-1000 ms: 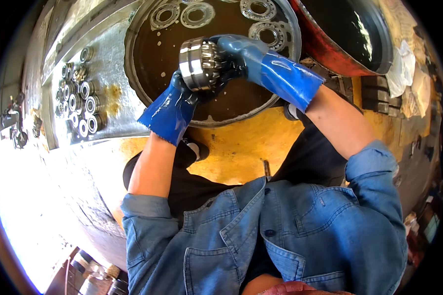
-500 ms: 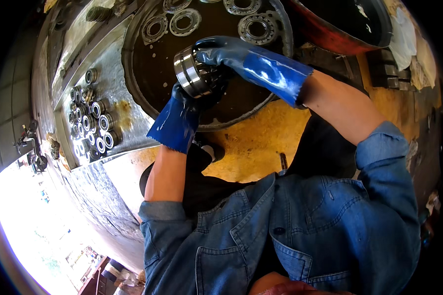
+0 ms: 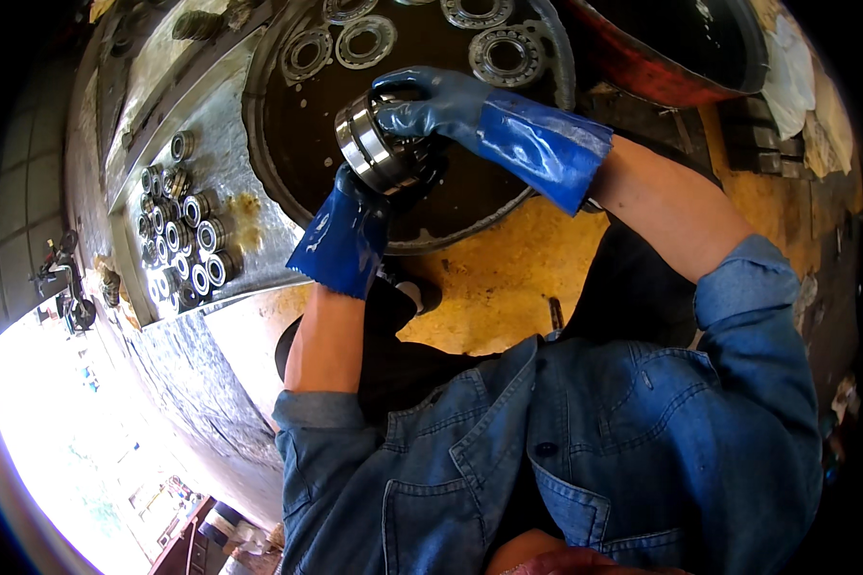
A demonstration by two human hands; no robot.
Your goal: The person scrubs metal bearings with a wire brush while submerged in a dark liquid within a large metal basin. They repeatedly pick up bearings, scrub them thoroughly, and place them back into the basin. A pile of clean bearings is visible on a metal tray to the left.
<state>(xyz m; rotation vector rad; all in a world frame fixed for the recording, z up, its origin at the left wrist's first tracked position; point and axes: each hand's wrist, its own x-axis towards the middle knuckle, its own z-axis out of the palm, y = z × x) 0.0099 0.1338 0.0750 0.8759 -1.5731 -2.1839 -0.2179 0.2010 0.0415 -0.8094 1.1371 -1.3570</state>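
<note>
A large shiny roller bearing (image 3: 362, 144) is held tilted above a round basin (image 3: 451, 240) of dark liquid. My left hand (image 3: 347, 225), in a wet blue glove, supports it from below; most of its fingers are hidden behind the bearing. In a matching glove, my right hand (image 3: 441, 103) grips the upper right side, its fingers bent over the edge toward the opening. Several bearing rings lie in the basin beyond my hands, among them a ring with rollers (image 3: 506, 56) and a flat ring (image 3: 365, 42).
Left of the basin, a metal tray (image 3: 222, 134) carries a cluster of small bearings (image 3: 197, 208). A red drum (image 3: 633, 72) stands at the far right, with a pale plastic bag (image 3: 786, 81) beside it. Yellow flooring (image 3: 470, 311) shows between my legs.
My right hand has shifted slightly on the bearing, its fingers bending more over the edge. The left hand still supports it from below. The whole view has shifted a little.
</note>
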